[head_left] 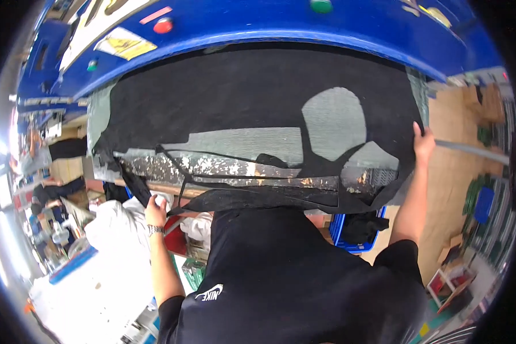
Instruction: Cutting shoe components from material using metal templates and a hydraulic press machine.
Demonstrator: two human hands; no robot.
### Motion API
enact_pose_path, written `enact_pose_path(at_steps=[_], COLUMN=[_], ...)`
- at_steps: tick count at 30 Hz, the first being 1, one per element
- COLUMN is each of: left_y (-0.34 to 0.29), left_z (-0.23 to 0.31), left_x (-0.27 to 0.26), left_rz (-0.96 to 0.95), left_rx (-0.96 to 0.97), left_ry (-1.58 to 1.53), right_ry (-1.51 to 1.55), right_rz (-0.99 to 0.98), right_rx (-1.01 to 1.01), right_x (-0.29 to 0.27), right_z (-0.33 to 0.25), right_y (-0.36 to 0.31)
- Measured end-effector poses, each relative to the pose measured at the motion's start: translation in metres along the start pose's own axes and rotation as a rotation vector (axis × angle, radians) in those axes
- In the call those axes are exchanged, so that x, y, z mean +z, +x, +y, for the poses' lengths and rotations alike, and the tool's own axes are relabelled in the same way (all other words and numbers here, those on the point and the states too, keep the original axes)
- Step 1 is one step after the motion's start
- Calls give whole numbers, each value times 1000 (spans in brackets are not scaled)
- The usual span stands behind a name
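Observation:
A wide sheet of black fabric (223,86) with large cut-out holes lies over a pale green cutting board (246,140) under a blue machine. Thin strips of the sheet run between the holes, and its near edge hangs by my body. My left hand (156,211), at the near left corner, has its fingers closed on a strip of the fabric. At the right edge my right hand (423,142) pinches the sheet's border, arm stretched out. Through the holes show the board and a worn, speckled dark strip (229,167) along its front.
The blue machine beam (241,23) crosses the far side, with a red button (163,25) and a green button (321,6). A blue crate (358,246) holding black scraps stands below right. White cloth (112,229) is heaped at the left, near a white table (92,292).

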State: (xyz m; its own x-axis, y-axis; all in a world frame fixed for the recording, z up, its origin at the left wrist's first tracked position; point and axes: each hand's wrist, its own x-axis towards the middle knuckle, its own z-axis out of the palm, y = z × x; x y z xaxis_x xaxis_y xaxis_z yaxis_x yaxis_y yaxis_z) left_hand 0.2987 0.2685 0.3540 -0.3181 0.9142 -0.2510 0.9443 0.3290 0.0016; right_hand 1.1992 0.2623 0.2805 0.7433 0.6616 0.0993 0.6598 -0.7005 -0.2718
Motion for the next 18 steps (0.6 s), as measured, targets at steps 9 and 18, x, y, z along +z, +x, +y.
enact_pose_path(at_steps=[9,18], left_y=[-6,-70], left_z=[19,22], left_x=[24,52], left_rz=[71,369], left_rx=[-2,8], left_ry=[-267,-496], right_ry=[-169,275], right_rz=[107,20], right_rx=[-260,-954], right_x=[6,28], right_z=[33,-299], right_y=[35,-116])
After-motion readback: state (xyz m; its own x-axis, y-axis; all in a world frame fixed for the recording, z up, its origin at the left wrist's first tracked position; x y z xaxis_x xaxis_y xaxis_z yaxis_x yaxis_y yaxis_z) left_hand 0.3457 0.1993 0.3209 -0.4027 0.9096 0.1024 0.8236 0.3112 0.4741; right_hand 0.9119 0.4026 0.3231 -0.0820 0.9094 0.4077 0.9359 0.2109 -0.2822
